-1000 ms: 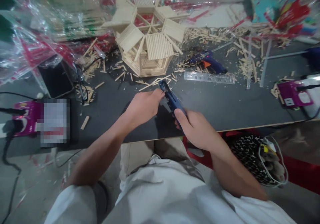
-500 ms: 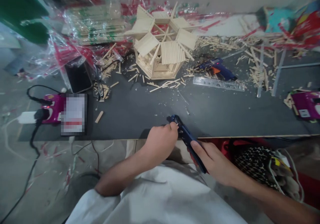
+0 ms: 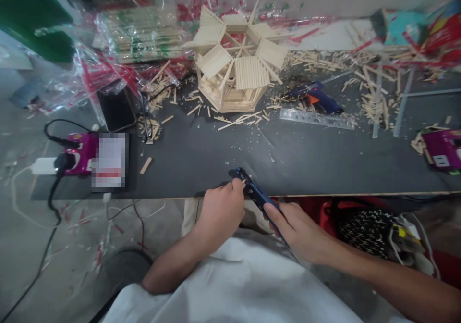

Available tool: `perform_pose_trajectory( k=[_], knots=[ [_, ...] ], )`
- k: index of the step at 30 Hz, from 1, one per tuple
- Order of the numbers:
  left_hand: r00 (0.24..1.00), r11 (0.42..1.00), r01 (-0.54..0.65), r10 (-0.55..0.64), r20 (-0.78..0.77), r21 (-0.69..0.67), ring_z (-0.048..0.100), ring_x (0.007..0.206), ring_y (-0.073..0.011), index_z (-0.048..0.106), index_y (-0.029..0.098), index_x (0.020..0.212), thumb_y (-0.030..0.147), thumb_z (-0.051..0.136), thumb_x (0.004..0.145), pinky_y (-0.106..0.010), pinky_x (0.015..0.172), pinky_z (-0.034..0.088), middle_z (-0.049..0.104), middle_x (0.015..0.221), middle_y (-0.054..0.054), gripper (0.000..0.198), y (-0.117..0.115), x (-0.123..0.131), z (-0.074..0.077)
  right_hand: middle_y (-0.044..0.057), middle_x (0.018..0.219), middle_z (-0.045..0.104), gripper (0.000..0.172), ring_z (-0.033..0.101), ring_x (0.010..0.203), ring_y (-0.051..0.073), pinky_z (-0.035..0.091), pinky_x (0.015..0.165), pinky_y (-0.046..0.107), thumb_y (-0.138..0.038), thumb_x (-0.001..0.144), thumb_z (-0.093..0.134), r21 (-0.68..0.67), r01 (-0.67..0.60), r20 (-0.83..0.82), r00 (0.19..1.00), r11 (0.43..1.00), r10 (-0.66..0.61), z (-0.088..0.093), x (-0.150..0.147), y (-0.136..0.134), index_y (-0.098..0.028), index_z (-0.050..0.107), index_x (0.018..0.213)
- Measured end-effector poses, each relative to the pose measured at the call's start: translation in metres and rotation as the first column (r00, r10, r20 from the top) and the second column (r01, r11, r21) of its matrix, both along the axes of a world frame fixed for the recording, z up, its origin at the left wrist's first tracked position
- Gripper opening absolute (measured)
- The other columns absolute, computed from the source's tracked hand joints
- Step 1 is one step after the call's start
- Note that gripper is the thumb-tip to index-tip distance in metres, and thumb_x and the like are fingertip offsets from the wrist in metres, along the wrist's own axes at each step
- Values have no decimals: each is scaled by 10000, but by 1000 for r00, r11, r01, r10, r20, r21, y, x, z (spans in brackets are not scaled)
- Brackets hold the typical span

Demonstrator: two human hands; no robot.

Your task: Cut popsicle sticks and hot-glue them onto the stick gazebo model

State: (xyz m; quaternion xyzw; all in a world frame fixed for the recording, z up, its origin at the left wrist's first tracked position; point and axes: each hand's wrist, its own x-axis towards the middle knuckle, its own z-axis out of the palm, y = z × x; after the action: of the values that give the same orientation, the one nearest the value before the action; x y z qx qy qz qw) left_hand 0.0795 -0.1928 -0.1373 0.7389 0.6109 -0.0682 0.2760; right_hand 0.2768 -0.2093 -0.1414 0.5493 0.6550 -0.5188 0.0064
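My right hand [image 3: 293, 224] is wrapped around the handles of a dark blue hand cutter [image 3: 260, 197], which slants up and left over the table's front edge. Beside its head, my left hand [image 3: 224, 206] is closed in a pinch. A tiny pale stick end [image 3: 244, 181] shows at those fingertips, against the cutter; the rest of it is hidden by the fingers. Beyond both hands stands a many-sided model house of wooden sticks [image 3: 236, 66], with slatted panels slanting outward around an open top.
A blue glue gun [image 3: 317, 97] and a clear ruler [image 3: 317, 118] lie right of the model. Loose sticks [image 3: 374, 97] and glue sticks [image 3: 403, 104] lie farther right. At left are a phone [image 3: 115, 105], a pixelated device [image 3: 110, 162] and a purple power strip [image 3: 77, 155].
Both hands and the cutter have shifted left and slightly toward the table's front edge. The whole view has also moved a little. Both grips look the same.
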Motion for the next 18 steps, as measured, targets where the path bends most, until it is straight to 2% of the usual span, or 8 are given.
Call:
perform_pose_trajectory(
  k=[5,9,12,15,18],
  knots=[
    [997,998,-69,70,-14,13,773,877,-280,590,192,1034,109,397,990,-323,660,501,769,928,-105,215,-7,-7,5,41,642,557,548,492,602,199,321,637,338,-634,1018,185,61,-17,86,996,998,12,1,-8,5,-251,435,715],
    [997,994,-73,72,11,85,761,876,-255,596,205,1035,123,367,1010,-305,674,477,748,858,-83,244,-10,-19,6,38,658,590,536,538,627,201,359,647,327,-583,1047,208,73,-49,0,999,996,49,7,-5,13,-241,482,736],
    [994,984,-101,94,54,149,738,821,-210,592,214,1059,145,331,1031,-280,672,454,727,825,-51,271,-5,-30,6,51,684,635,508,581,649,211,402,661,330,-544,1053,241,143,-79,-8,997,986,81,14,2,15,-232,516,760],
    [983,962,-140,108,148,234,705,761,-171,570,219,1184,179,306,1047,-263,696,454,720,828,-18,300,6,-41,10,89,753,681,482,631,690,249,418,672,354,-527,1038,294,276,-143,156,982,951,102,20,10,19,-218,559,780],
    [974,936,-173,117,194,305,674,695,-158,537,223,1272,244,306,1063,-253,681,440,698,784,10,312,21,-49,14,146,898,702,475,668,796,308,419,669,373,-538,1028,349,482,-208,386,923,851,6,19,14,35,-174,644,944]
  ],
)
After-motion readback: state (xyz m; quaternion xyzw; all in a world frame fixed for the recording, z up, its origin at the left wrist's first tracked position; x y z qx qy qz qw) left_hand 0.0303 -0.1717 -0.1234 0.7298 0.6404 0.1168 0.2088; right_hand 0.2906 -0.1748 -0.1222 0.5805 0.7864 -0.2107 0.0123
